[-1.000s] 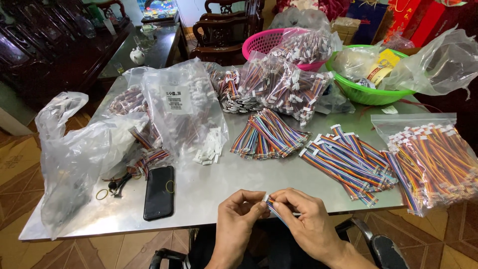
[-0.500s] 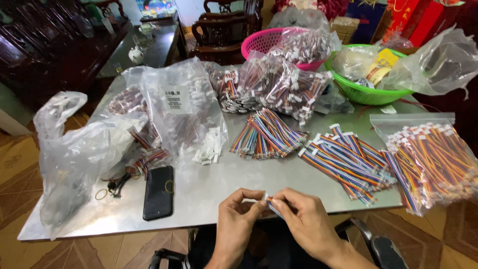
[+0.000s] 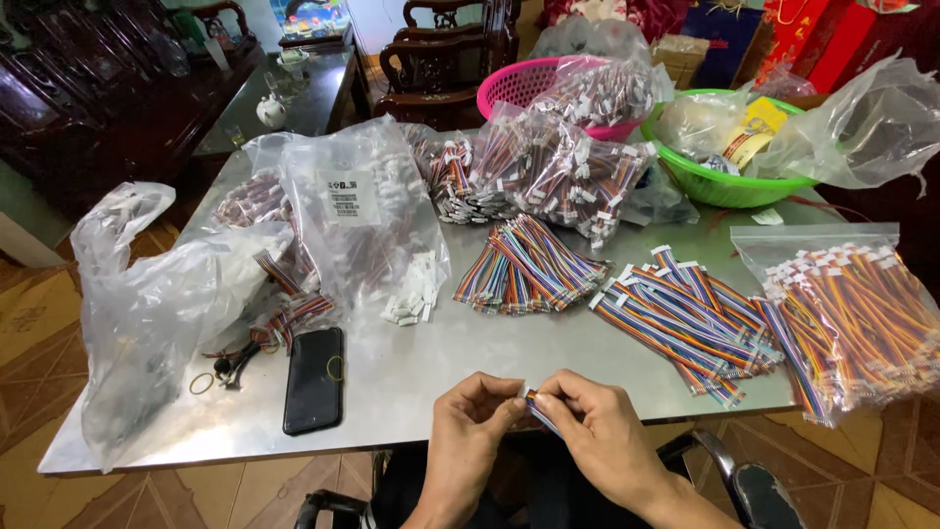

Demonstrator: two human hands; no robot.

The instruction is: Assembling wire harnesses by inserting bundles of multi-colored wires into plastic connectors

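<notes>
My left hand [image 3: 472, 419] and my right hand [image 3: 599, 431] meet at the near edge of a steel table [image 3: 411, 367]. Between their fingertips they pinch one short rainbow-coloured ribbon cable [image 3: 537, 408] with a white connector at its end. Both hands grip it. Straight ahead on the table lie loose piles of the same cables [image 3: 524, 266], with a second pile [image 3: 685, 315] to the right.
A black phone [image 3: 314, 379] lies left of my hands. Clear plastic bags [image 3: 157, 313] of cables and white connectors [image 3: 413, 294] fill the left. A bag of cables [image 3: 852, 309] sits at right. Pink basket [image 3: 519, 86] and green basket [image 3: 725, 181] stand behind.
My hands have shifted slightly toward me along the table edge and drawn closer together around the cable. Nothing else on the table has moved.
</notes>
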